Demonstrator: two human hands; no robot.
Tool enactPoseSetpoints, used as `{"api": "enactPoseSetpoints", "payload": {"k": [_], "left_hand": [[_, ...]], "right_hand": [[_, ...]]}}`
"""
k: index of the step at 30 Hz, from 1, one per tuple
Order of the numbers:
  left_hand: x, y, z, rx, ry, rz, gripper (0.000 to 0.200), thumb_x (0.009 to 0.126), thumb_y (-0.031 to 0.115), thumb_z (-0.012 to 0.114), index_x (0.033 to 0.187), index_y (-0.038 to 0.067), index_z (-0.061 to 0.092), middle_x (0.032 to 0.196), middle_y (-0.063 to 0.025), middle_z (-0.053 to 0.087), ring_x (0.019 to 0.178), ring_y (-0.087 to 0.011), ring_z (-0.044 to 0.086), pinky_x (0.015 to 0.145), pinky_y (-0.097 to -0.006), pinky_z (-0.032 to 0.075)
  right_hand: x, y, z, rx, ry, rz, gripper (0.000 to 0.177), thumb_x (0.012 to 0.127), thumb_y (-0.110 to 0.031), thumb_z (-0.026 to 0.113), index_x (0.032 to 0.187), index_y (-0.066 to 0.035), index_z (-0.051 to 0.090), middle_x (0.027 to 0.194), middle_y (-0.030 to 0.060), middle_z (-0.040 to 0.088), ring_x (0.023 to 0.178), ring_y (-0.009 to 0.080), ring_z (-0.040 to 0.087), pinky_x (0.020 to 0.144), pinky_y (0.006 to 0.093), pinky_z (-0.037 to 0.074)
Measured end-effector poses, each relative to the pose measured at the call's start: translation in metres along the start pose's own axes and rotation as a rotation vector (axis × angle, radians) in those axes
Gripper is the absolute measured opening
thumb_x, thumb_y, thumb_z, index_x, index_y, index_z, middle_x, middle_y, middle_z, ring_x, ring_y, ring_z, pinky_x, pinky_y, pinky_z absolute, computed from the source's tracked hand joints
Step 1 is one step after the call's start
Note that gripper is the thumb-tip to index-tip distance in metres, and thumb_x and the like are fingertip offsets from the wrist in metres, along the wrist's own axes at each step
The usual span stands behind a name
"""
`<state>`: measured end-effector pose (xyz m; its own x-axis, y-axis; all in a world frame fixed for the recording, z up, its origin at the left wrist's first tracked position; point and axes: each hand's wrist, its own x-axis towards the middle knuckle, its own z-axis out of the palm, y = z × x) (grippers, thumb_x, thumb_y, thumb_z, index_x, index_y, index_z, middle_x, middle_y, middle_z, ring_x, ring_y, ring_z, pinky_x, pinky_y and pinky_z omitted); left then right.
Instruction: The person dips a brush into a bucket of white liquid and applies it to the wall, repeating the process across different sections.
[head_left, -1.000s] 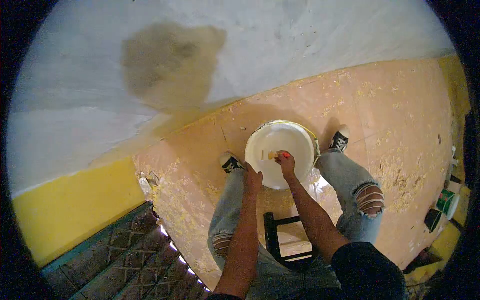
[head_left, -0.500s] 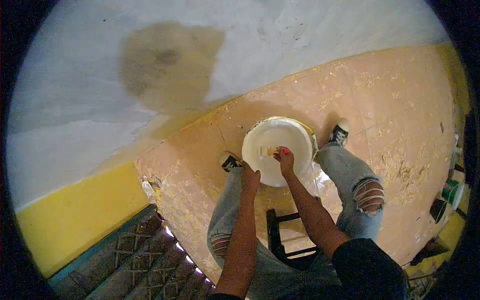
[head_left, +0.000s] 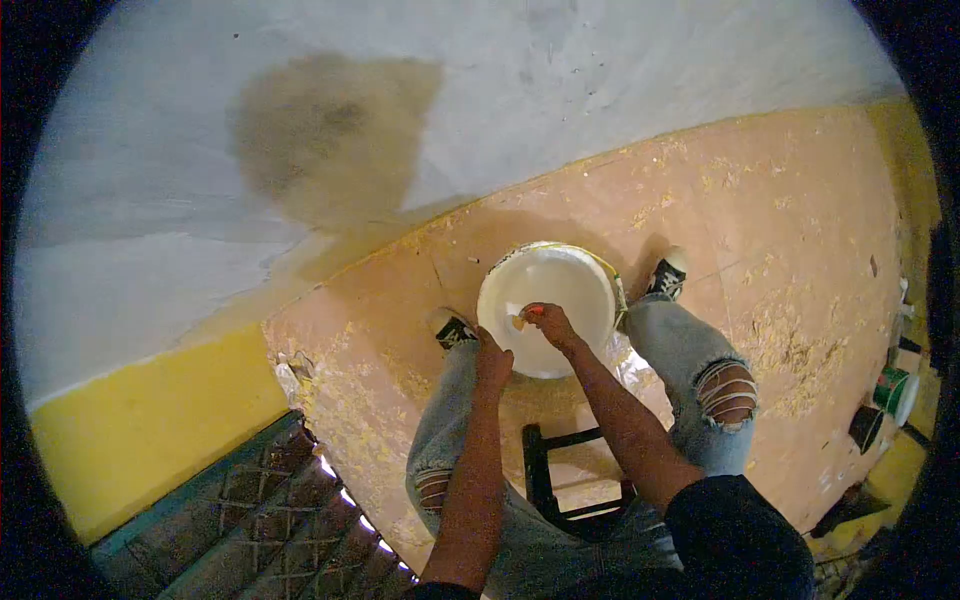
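A round white bucket (head_left: 548, 262) with pale paint inside stands on the floor between my feet. My right hand (head_left: 548, 322) is over its opening, closed around a paintbrush (head_left: 518, 321) with a red handle. The brush's bristle end points left, low over the paint near the left side of the bucket. At the bucket's left rim, my left hand (head_left: 493, 362) grips the edge, its thumb toward the inside and its other fingers partly hidden.
A dark stool frame (head_left: 537, 470) stands below the bucket, between my legs. Ahead is a grey-white wall (head_left: 560, 110) with a brown patch. Dark shutter-like slats (head_left: 250, 510) are at lower left. A green-and-white tub (head_left: 893, 393) stands far right on the paint-flecked floor (head_left: 790, 230).
My right hand has moved the brush left across the bucket, nearer its left side. My left hand stays at the rim. The view has shifted slightly.
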<state>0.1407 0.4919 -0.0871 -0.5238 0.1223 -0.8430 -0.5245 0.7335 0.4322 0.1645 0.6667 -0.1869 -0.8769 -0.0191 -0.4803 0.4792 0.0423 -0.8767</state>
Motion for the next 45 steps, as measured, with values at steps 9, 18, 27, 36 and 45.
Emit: {"api": "enactPoseSetpoints", "payload": {"k": [9,18,27,36,45], "left_hand": [[0.010,-0.019,0.019,0.134,0.345,0.277,0.091,0.077,0.006,0.060,0.140,-0.015,-0.003,0.130,-0.0397,0.041,0.113,-0.0463,0.052,0.094,-0.0456,0.045],[0.035,-0.044,0.033,0.100,0.335,0.184,0.091,0.075,0.003,0.059,0.140,-0.016,-0.003,0.126,-0.0409,0.044,0.111,-0.0469,0.053,0.096,-0.0445,0.044],[0.024,-0.030,0.020,0.120,0.141,0.053,0.092,0.075,0.005,0.057,0.142,-0.013,-0.003,0.143,-0.0394,0.019,0.127,-0.0462,0.038,0.105,-0.0439,0.037],[0.020,-0.027,0.019,0.179,0.198,0.118,0.093,0.077,0.005,0.057,0.140,-0.015,-0.009,0.134,-0.0400,0.036,0.118,-0.0464,0.048,0.100,-0.0441,0.042],[-0.006,0.006,0.004,0.107,0.016,-0.124,0.095,0.075,0.005,0.062,0.140,-0.016,-0.004,0.138,-0.0397,0.030,0.120,-0.0455,0.046,0.102,-0.0416,0.041]], "right_hand": [[-0.009,-0.021,-0.026,-0.095,0.037,-0.111,0.015,0.077,-0.006,0.068,0.090,-0.004,0.061,0.077,0.0084,0.063,0.068,0.0181,0.064,0.065,0.0329,0.055],[-0.026,0.031,0.009,0.675,0.425,0.172,0.016,0.086,-0.013,0.067,0.088,0.002,0.061,0.075,0.0118,0.064,0.063,0.0187,0.066,0.059,0.0335,0.060],[-0.024,0.022,-0.008,0.500,0.075,0.212,0.018,0.082,-0.016,0.071,0.090,-0.001,0.066,0.077,0.0095,0.066,0.066,0.0166,0.065,0.064,0.0309,0.057],[-0.012,-0.029,-0.022,-0.286,-0.150,-0.286,0.020,0.075,-0.011,0.073,0.092,-0.004,0.067,0.078,0.0071,0.067,0.073,0.0181,0.064,0.068,0.0324,0.052],[-0.015,0.023,0.004,0.485,0.451,0.064,0.020,0.085,-0.010,0.067,0.074,-0.003,0.051,0.069,0.0111,0.061,0.061,0.0185,0.065,0.054,0.0324,0.059]]}}
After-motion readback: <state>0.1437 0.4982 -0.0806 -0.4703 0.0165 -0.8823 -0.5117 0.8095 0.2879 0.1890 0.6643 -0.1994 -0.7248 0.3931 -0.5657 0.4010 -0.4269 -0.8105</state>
